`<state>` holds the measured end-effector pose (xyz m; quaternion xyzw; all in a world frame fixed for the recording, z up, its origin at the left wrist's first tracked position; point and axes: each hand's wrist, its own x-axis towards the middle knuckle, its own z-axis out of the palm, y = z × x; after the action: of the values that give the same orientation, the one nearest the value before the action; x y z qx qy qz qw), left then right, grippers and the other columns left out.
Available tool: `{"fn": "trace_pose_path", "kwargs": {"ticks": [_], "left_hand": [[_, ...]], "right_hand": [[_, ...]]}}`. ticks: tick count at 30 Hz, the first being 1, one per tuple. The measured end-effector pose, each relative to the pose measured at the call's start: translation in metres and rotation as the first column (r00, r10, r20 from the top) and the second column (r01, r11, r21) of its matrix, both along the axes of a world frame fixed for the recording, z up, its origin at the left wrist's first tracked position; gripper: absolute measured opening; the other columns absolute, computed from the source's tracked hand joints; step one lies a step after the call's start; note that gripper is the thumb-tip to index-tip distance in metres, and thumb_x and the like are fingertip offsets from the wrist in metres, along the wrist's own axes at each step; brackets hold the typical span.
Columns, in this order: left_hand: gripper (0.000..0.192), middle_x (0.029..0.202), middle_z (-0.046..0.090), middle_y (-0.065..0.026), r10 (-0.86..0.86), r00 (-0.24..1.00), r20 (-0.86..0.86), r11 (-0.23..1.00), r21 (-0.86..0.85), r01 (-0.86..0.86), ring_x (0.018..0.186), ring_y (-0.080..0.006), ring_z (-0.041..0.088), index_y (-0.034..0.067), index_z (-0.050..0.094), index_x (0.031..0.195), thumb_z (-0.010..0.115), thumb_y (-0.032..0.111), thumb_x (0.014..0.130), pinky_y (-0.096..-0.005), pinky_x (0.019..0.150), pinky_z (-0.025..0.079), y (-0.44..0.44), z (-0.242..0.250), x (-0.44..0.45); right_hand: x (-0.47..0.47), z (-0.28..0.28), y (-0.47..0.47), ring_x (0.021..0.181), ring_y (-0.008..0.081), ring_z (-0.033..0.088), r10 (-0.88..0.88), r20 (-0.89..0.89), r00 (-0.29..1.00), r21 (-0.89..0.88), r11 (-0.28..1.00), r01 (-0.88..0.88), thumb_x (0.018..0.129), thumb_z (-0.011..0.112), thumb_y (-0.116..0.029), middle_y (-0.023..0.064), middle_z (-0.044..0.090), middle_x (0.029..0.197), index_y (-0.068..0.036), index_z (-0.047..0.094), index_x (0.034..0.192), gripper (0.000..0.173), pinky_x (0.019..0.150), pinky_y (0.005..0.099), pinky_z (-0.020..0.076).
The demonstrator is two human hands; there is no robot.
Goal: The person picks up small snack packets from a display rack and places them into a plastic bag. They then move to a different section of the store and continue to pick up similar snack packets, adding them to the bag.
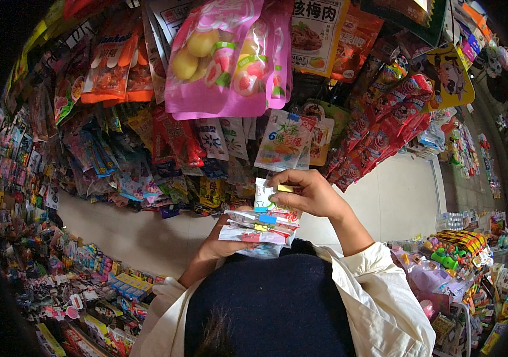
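My left hand [222,241] supports a stack of small white snack packets [254,232] in front of my chest. Blue and yellow binder clips [267,218] grip the edges of several of them. Thumb and fingers of my right hand [314,194] close around the top of one packet [262,192] just above the stack, and a yellow binder clip [285,188] shows between them. Right above my right fingertips hangs a similar clear-and-white packet [280,143] with a blue clip [293,117] at its top. My left fingers are partly hidden behind the stack.
Large pink fruit-snack bags [227,89] hang overhead. Red candy packs [383,125] hang in strips at the right, orange bags [111,67] at the left. Crowded goods [454,254] lie to the right, with boxes [129,285] at lower left. Pale floor tiles [138,241] show below.
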<state>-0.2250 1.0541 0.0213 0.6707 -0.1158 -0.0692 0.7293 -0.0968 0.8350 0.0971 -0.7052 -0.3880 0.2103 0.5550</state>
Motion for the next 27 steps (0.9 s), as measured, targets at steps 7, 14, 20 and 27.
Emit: {"fn": "trace_pose_path", "kwargs": {"ticks": [7,14,20,27], "left_hand": [[0.054,0.107,0.065,-0.0098,0.037,0.999,0.001,0.999,-0.009,-0.037,0.099,-0.0152,0.060,-0.001,0.056,0.118,0.082,0.011,0.072,-0.0309,0.089,0.048,-0.005,0.008,0.003],[0.034,0.110,0.066,-0.0092,0.157,0.987,0.027,0.985,0.062,-0.158,0.099,-0.0175,0.062,-0.001,0.062,0.113,0.072,0.007,0.081,-0.0329,0.088,0.049,-0.004,0.011,0.014],[0.038,0.107,0.065,-0.0076,0.300,0.936,-0.186,0.843,-0.406,-0.351,0.098,-0.0144,0.062,0.000,0.057,0.118,0.070,0.004,0.083,-0.0303,0.088,0.050,-0.018,0.010,0.024],[0.044,0.113,0.063,-0.0111,0.291,0.920,-0.263,0.820,-0.428,-0.382,0.100,-0.0206,0.063,0.000,0.052,0.122,0.067,-0.002,0.081,-0.0371,0.089,0.052,-0.013,0.002,0.017]], "right_hand": [[-0.002,-0.004,-0.002,0.095,0.0126,0.062,-0.064,-0.236,0.970,0.195,0.974,0.112,0.082,0.073,-0.007,0.0087,0.065,0.106,-0.002,0.037,0.140,0.068,0.081,0.0262,0.0511],[-0.007,-0.020,0.010,0.075,0.0074,0.060,-0.229,-0.540,0.810,0.107,0.936,0.336,0.087,0.071,-0.017,0.0036,0.068,0.089,0.003,0.066,0.102,0.026,0.065,0.0238,0.0501],[0.027,-0.021,0.019,0.079,0.0106,0.060,-0.379,-0.421,0.824,0.255,0.823,0.508,0.091,0.064,-0.017,0.0039,0.067,0.089,0.002,0.066,0.099,0.020,0.072,0.0269,0.0495],[0.082,-0.014,0.019,0.078,0.0127,0.064,-0.438,-0.476,0.763,0.257,0.761,0.596,0.089,0.065,-0.017,0.0071,0.068,0.090,0.001,0.065,0.101,0.022,0.071,0.0265,0.0506]]}}
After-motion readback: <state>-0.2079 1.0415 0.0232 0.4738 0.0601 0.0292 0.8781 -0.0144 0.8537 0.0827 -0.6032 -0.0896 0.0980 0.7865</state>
